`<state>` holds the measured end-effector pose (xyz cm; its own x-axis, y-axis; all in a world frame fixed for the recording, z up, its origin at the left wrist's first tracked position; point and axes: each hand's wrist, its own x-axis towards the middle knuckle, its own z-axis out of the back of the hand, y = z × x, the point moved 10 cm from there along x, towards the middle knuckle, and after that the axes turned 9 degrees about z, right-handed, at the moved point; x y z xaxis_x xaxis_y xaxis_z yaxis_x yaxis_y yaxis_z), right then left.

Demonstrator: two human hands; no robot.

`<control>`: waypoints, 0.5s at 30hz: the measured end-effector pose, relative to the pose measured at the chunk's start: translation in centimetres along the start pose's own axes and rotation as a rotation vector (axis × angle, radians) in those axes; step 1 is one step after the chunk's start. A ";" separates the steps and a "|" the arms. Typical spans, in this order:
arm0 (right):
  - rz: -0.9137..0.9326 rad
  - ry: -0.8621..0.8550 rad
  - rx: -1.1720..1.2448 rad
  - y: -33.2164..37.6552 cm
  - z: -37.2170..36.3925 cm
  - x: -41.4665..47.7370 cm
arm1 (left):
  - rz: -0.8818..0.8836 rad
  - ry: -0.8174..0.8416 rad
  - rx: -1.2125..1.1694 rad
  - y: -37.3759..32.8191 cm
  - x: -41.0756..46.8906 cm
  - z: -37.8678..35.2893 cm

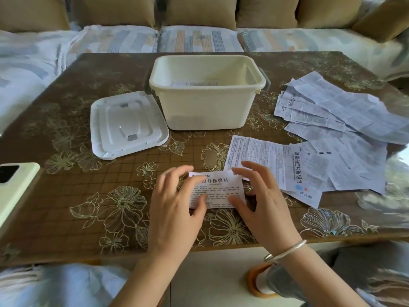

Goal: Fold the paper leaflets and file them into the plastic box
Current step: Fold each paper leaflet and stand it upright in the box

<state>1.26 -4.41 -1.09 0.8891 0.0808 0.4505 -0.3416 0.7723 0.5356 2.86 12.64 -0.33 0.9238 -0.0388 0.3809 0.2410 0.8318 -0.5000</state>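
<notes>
A small white printed leaflet [218, 188] lies on the table near the front edge, its top part folded over. My left hand [174, 209] grips its left end, thumb on the paper. My right hand [263, 200] grips its right end, thumb pressing the lower right corner. Behind it stands the cream plastic box [205, 107], open, with some folded paper [194, 83] at its bottom. Several unfolded leaflets [327, 129] are piled to the right of the box.
The box's white lid [128, 125] lies flat left of the box. A pale green phone [15, 187] rests at the table's left edge. A sofa with cushions [199, 38] runs behind the brown flowered table [88, 207]. A roll of tape [259, 282] sits below the front edge.
</notes>
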 end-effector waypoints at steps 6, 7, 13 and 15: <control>-0.004 0.032 -0.008 0.0 -0.1 0.1 | -0.054 0.029 0.003 -0.2 0.0 -0.4; -0.010 0.042 0.006 0.0 0.0 0.2 | -0.055 0.037 0.001 -0.2 0.0 -0.4; 0.100 0.150 -0.147 1.8 -0.5 0.5 | -0.052 0.075 -0.011 0.1 0.1 -0.7; 0.122 0.158 -0.203 1.8 -0.5 0.7 | -0.052 0.077 -0.024 0.1 0.1 -0.6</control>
<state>1.37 -2.62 -0.16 0.8872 0.2655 0.3773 -0.3948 0.8601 0.3230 3.19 12.35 -0.83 0.9300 -0.1245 0.3459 0.2950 0.8144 -0.4998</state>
